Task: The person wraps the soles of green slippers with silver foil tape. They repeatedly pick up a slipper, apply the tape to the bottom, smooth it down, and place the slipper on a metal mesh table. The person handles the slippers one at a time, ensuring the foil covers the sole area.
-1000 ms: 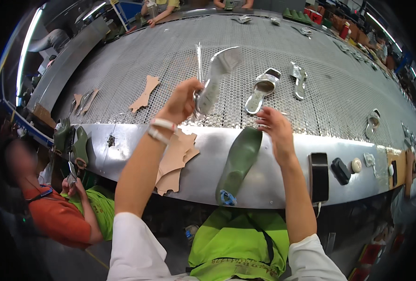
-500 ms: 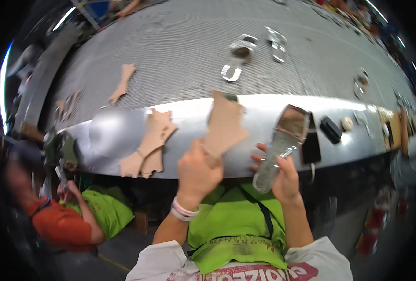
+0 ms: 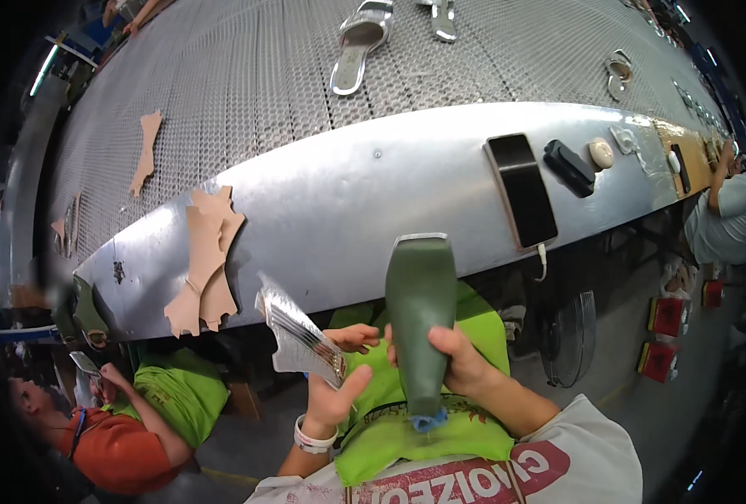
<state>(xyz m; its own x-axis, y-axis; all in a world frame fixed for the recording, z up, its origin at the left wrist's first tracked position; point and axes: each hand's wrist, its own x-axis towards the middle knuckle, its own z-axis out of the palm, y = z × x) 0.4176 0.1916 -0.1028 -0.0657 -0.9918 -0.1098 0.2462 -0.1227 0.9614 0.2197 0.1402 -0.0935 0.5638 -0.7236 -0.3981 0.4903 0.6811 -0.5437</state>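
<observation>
A broad grey mesh work surface is spread across the upper part of the view, bordered on the near side by a smooth, shiny metal ledge. A seated co-worker in an orange top is seen at lower left, and a lime-green cloth apron is worn by the person at the ledge. In front of this apron, a dark green, smooth, foot-shaped shoe last is held upright, its wide end raised against the view of the ledge and a blue band set at its narrow lower end. Near the ledge's left part, overlapping tan cut-out sheets are laid. The last is gripped low down by the right hand, with thumb and fingers closed around its sides. By the left hand, a shiny silver strap-like shoe upper is held between thumb and fingers, the fingertips stretched out close to the last; whether these touch it cannot be told. Farther right on the ledge, a black-screened phone is placed. A silver open-toed sandal is set on the mesh. Beside the phone are placed a dark oblong case and a small, round cream object.
</observation>
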